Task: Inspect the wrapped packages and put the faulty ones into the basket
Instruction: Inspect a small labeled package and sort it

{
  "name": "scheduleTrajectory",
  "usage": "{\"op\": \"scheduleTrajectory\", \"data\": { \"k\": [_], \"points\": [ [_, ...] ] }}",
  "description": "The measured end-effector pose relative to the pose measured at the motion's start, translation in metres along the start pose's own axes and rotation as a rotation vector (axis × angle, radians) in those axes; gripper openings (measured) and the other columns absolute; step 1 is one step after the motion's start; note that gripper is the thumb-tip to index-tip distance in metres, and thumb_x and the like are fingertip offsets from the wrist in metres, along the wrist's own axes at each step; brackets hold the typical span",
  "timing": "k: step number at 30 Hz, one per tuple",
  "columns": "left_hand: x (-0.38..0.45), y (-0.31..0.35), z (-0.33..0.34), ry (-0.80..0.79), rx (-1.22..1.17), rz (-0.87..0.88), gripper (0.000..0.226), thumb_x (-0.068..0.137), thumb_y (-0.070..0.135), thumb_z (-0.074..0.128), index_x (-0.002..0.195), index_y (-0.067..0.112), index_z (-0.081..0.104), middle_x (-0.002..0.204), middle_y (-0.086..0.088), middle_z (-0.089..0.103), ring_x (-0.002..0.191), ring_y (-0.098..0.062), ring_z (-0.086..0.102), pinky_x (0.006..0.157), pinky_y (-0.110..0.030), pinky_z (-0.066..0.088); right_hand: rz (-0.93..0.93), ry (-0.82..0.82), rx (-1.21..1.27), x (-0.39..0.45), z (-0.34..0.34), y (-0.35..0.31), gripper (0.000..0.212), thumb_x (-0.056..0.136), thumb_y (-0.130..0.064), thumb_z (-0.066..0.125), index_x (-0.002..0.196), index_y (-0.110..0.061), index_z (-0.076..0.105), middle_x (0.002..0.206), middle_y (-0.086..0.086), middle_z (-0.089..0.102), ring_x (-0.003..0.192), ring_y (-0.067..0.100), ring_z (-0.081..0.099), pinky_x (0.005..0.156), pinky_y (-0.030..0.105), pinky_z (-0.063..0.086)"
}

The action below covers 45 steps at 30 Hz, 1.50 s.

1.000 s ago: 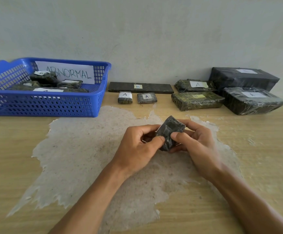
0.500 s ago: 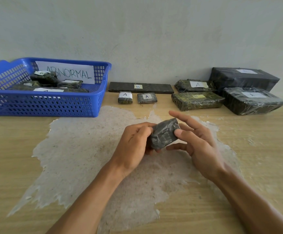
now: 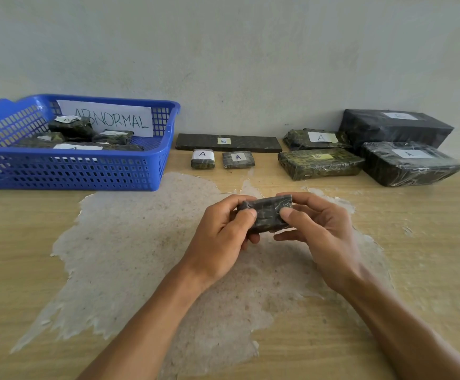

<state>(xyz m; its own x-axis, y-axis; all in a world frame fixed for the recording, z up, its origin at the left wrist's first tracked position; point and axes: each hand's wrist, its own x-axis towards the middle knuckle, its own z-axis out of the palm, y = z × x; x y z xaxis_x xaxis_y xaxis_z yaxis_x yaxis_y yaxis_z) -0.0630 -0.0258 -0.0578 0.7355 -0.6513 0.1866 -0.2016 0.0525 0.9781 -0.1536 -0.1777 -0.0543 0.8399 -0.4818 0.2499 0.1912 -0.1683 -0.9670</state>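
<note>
Seen from above, a person's two hands hold one small wrapped package (image 3: 266,213) just above the middle of a wooden counter (image 3: 26,242). The left hand (image 3: 223,237) pinches its left end, the right hand (image 3: 319,231) its right end, thumbs on the near face. Half a second ago only the left hand held it, tilted, while the right hand's fingers were spread; now both grip it level and lengthwise, showing a long side. That suggests the inspection is continuing, with no verdict yet. Far left, well apart, stands a blue basket (image 3: 152,171) with a sign reading ABNORMAL (image 3: 113,119), already holding several packages. Along the wall lie other wrapped packages labelled A or B, including two small ones (image 3: 222,159) beyond the hands
</note>
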Motion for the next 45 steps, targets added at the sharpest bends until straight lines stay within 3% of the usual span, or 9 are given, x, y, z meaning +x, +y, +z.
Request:
{"op": "scheduleTrajectory", "data": {
  "k": [7,14,17,22,28,32,36,39,45],
  "points": [
    [-0.001,0.003,-0.001,-0.008,0.019,0.046,0.02,0.088,0.038,0.066,0.103,0.027,0.072,0.089,0.009,0.071,0.074,-0.01,0.064,0.061,-0.02,0.05,0.056,0.057,0.007,0.002,-0.001,0.002,0.014,0.098,-0.007,0.059,0.093,-0.003,0.071,0.077,0.011,0.076,0.065,0.028,0.071,0.06,0.036,0.061],
    [0.003,0.005,-0.005,0.137,-0.037,0.024,0.011,0.091,0.018,0.072,0.101,0.02,0.074,0.081,0.002,0.076,0.064,-0.015,0.066,0.058,-0.023,0.053,0.13,-0.07,-0.018,0.003,-0.006,0.001,0.041,0.091,-0.043,0.059,0.116,-0.013,0.07,0.091,0.014,0.076,0.079,0.031,0.074,0.066,0.038,0.062],
    [0.004,0.007,-0.009,0.202,-0.107,-0.048,0.024,0.091,0.024,0.071,0.113,0.016,0.067,0.068,-0.006,0.074,0.053,-0.017,0.061,0.052,-0.03,0.052,0.032,-0.136,0.004,0.0,-0.007,-0.001,0.052,0.085,-0.03,0.068,0.135,-0.022,0.058,0.106,0.01,0.074,0.093,0.027,0.074,0.074,0.039,0.064],
    [0.001,0.007,-0.011,0.097,-0.034,-0.082,0.041,0.093,0.048,0.058,0.099,0.012,0.076,0.068,-0.009,0.07,0.056,-0.02,0.059,0.051,-0.028,0.049,0.017,-0.106,0.023,-0.003,-0.003,-0.007,0.026,0.086,-0.025,0.066,0.105,-0.009,0.073,0.094,0.012,0.078,0.083,0.029,0.075,0.065,0.032,0.062],
    [-0.002,0.009,-0.014,0.011,-0.152,-0.104,0.027,0.094,0.014,0.068,0.121,0.011,0.07,0.081,-0.008,0.069,0.065,-0.015,0.057,0.059,-0.028,0.05,0.263,-0.154,0.216,-0.006,-0.004,-0.014,0.025,0.095,-0.017,0.059,0.105,0.003,0.07,0.094,0.023,0.075,0.079,0.039,0.073,0.062,0.03,0.061],
    [-0.008,0.016,-0.018,0.012,0.098,-0.034,0.046,0.078,0.035,0.078,0.123,0.03,0.069,0.099,0.004,0.066,0.078,-0.011,0.063,0.066,-0.02,0.051,0.322,-0.153,0.217,-0.011,-0.004,-0.018,0.024,0.1,-0.013,0.055,0.102,0.006,0.069,0.086,0.022,0.07,0.068,0.032,0.067,0.048,0.028,0.052],
    [-0.02,0.021,-0.024,-0.114,0.446,0.156,0.065,0.069,0.021,0.086,0.128,0.036,0.064,0.124,0.01,0.05,0.102,-0.007,0.058,0.075,-0.015,0.048,0.406,-0.141,0.15,-0.014,-0.005,-0.019,0.027,0.099,-0.011,0.056,0.099,0.014,0.067,0.082,0.022,0.069,0.061,0.023,0.06,0.04,0.027,0.044],
    [-0.026,0.029,-0.016,-0.13,0.638,0.322,0.048,0.069,0.012,0.084,0.115,0.022,0.074,0.109,0.008,0.062,0.097,-0.005,0.059,0.074,-0.007,0.04,0.455,-0.134,0.153,-0.018,-0.001,-0.022,0.025,0.099,-0.01,0.055,0.091,0.008,0.07,0.079,0.02,0.07,0.059,0.023,0.061,0.038,0.027,0.043],
    [-0.036,0.049,-0.037,-0.099,0.962,0.495,0.026,0.076,0.027,0.07,0.102,0.024,0.07,0.089,0.007,0.068,0.079,-0.012,0.059,0.069,-0.028,0.049,0.485,-0.171,0.17,-0.018,0.022,-0.028,0.035,0.102,-0.022,0.052,0.096,0.006,0.072,0.078,0.023,0.07,0.057,0.028,0.06,0.042,0.033,0.045]
  ]
}}
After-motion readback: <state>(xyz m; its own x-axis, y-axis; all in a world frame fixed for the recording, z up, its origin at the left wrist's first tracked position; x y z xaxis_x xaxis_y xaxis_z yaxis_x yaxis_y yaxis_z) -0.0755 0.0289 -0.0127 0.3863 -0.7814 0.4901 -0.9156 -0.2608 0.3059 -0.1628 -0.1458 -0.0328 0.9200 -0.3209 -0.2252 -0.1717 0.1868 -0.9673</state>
